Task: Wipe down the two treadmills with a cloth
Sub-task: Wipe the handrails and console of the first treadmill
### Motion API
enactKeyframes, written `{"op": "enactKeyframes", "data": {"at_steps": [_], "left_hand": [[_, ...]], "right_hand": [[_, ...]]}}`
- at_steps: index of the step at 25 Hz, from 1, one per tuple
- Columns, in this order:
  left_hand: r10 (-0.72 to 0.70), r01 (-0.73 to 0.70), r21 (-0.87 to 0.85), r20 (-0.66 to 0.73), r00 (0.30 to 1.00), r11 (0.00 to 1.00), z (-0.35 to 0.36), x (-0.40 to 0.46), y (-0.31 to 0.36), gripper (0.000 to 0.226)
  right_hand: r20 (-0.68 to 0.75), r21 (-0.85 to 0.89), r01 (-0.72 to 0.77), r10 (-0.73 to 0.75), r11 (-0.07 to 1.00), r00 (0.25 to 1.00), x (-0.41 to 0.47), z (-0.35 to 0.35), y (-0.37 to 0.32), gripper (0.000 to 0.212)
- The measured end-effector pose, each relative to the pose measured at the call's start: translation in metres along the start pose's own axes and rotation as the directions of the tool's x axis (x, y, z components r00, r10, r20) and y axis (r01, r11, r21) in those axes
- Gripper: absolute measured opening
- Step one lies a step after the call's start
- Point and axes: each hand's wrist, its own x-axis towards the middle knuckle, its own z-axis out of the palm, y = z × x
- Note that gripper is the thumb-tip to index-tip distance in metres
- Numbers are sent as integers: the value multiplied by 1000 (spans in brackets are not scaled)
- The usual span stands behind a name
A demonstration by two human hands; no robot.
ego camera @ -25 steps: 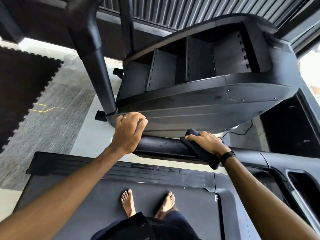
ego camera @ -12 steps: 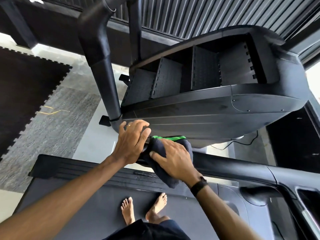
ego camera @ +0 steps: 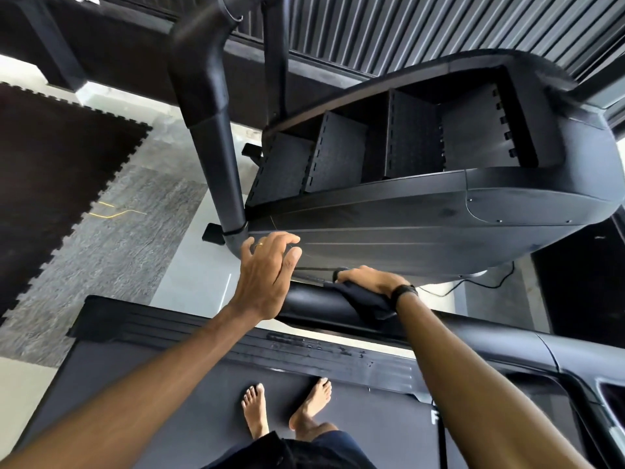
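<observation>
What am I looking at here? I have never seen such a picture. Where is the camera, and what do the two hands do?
The camera sits on a person's head and looks down, so you see their own arms and bare feet. They stand on the belt of a black treadmill. In front is its front handlebar, with the large console above. The right hand presses a dark cloth onto the handlebar, fingers curled over it, to wipe it. The left hand, wearing a ring, is spread open against the console's lower edge and holds nothing.
</observation>
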Motion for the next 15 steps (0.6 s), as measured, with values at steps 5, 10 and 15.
{"op": "enactKeyframes", "data": {"at_steps": [5,10,15], "left_hand": [[-62,61,-31,-31,998,998,-2,-4,4,50],[-119,110,-146,-52,992,983,-1,-6,2,59],[-267,229,-269,-116,957,935,-1,-7,3,60]], "right_hand": [[-113,-29,202,-204,979,972,-17,38,-71,47],[-414,-241,487,-543,839,731,-79,65,-29,52],[-221,-126,127,-152,984,963,-49,27,-15,34]]}}
